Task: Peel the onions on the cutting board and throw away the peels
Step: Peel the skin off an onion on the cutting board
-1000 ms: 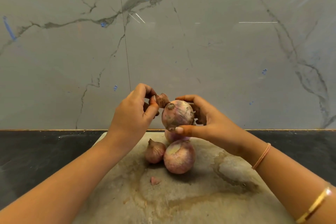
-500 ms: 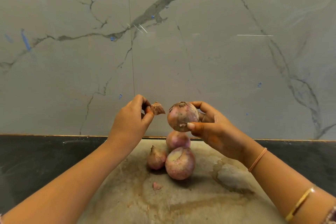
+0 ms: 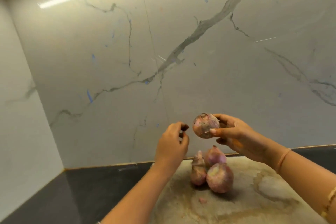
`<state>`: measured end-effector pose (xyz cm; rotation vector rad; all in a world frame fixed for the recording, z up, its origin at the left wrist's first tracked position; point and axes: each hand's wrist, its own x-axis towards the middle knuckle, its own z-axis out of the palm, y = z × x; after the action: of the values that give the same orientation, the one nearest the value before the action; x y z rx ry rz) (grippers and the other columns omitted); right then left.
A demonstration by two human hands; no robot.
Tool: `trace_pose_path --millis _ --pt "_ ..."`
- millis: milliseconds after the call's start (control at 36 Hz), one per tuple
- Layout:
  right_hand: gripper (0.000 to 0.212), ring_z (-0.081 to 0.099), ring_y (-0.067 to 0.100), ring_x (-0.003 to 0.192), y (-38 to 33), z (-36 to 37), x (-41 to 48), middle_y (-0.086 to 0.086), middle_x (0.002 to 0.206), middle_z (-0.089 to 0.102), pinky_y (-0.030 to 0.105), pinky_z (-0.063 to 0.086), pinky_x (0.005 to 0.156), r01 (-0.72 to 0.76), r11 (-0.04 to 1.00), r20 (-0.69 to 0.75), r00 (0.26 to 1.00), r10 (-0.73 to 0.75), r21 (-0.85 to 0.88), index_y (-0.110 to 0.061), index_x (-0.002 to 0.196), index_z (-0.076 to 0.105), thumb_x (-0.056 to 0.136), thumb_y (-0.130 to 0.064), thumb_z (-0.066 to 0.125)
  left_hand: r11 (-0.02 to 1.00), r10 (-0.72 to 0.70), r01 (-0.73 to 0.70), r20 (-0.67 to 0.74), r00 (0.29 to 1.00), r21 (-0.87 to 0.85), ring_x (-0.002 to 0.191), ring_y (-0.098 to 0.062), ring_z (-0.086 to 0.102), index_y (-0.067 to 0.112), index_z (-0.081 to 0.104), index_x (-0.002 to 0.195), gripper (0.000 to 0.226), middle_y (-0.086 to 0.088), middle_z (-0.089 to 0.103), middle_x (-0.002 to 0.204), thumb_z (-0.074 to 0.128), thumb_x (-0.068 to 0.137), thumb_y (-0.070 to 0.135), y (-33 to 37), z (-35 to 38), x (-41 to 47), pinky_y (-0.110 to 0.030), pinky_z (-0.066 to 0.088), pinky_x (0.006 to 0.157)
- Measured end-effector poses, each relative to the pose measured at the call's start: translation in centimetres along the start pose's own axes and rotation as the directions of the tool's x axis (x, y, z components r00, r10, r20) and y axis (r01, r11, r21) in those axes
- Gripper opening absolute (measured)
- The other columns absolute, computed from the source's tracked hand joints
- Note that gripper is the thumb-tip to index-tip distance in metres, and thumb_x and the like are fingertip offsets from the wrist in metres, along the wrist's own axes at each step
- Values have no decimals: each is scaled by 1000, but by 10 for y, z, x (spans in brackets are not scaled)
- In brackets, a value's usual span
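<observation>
The right hand grips a round pinkish-purple onion in the air, well above the stained pale cutting board. The left hand – fingers curled – pinches a brown scrap of dry peel just beside it. Three more pinkish onions sit clustered on the board, touching one another – a small pink peel fragment lies near them.

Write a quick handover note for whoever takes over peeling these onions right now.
Left hand pinches a loose piece of peel.
Right hand holds one onion in the air, skin mostly on.
Three other onions sit together on the cutting board, seemingly unpeeled; a small peel scrap lies in front of them.
Done: one piece off. Left: finish this onion, peel the other three, throw away all peels.
</observation>
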<state>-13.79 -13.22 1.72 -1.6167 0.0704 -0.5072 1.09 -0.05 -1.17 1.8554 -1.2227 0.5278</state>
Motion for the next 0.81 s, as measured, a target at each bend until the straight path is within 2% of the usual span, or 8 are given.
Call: trace_pose_path --millis 111,194,250,333,472,556,667,806 --pt "60 60 20 103 -9 4 3 5 109 68 30 44 84 1 999 -33 999 -2 -33 -19 116 58 59 -28 73 997 16 -21 -72 997 -79 83 0 57 19 62 106 15 13 58 94 51 96 15 -2 -5 -1 -10 46 69" --pt "61 61 18 100 -16 5 6 2 108 68 34 42 86 -16 999 -44 999 15 -36 -21 117 56 59 -28 74 986 26 -45 -119 993 -162 83 -5 62 32 59 101 14 17 61 92 50 98 21 -1 -2 -3 -28 55 70" --pt "58 63 13 96 -20 4 8 -2 106 68 34 43 87 -32 998 -35 999 30 -58 -24 116 55 62 -26 77 967 20 -51 -126 992 -248 84 -8 64 38 57 103 14 16 62 94 48 97 28 2 1 -4 -33 56 70" --pt "37 65 12 93 -22 5 12 -1 104 68 35 41 86 -48 997 -19 999 47 -57 -22 115 55 82 -18 72 942 47 -85 -123 991 -325 88 -11 65 38 56 109 19 13 64 100 47 93 35 8 2 -5 -32 57 70" --pt "18 66 16 92 -17 9 14 5 99 70 35 38 84 -59 997 0 998 59 44 -20 106 61 89 -15 62 924 86 -126 -125 988 -362 96 -7 63 36 51 119 27 21 60 114 50 92 35 9 1 -5 -26 56 73" --pt "17 64 18 95 -10 8 13 6 101 69 35 38 85 -72 993 -4 997 73 93 -19 107 63 91 -18 58 922 135 -166 -111 985 -350 98 -6 64 35 50 121 30 15 60 119 53 91 37 9 0 -5 -24 55 77" --pt "30 62 17 93 1 5 9 6 102 66 35 38 85 -101 978 0 995 102 185 -13 120 61 93 -19 50 914 205 -213 -60 977 -347 99 -9 65 36 47 122 36 0 60 119 57 88 38 8 3 -4 -22 53 79" --pt "24 58 18 89 10 3 3 5 96 63 35 34 87 -126 964 -9 991 132 235 -12 111 60 93 -19 46 888 265 -264 -50 963 -377 102 -13 62 37 49 114 34 -4 54 117 64 83 34 3 8 -3 -19 51 80"
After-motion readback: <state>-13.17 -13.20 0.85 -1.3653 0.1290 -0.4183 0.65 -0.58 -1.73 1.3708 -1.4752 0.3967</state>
